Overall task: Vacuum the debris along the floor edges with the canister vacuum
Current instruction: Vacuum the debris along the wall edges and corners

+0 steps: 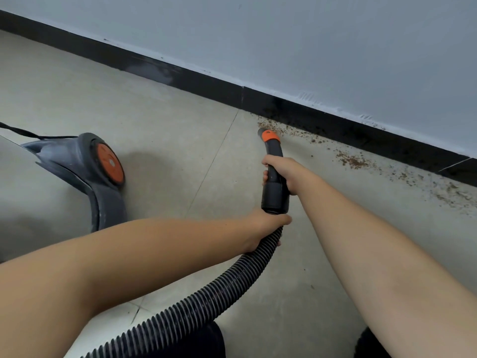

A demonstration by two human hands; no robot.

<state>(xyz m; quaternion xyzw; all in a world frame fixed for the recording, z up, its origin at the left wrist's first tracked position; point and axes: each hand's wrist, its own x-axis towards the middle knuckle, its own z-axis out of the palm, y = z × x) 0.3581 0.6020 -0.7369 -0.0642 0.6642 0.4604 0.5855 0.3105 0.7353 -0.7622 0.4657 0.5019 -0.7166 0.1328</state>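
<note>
**Nozzle at baseboard, debris present**

The right hand (282, 174) grips the black nozzle tube (275, 161), fingers wrapped round it. The tube's orange-collared tip (268, 135) sits at the near end of a brown debris (353, 161) trail running along the black baseboard (206, 81). The left hand (263, 228) grips the ribbed black hose (206, 298) just behind the tube. The grey canister (85, 171), with its orange wheel hub, stands well left of the nozzle tube on the floor (160, 125).

canister vacuum (85, 177) – body cut off at left edge | ribbed hose (206, 293) – runs off bottom edge
</note>
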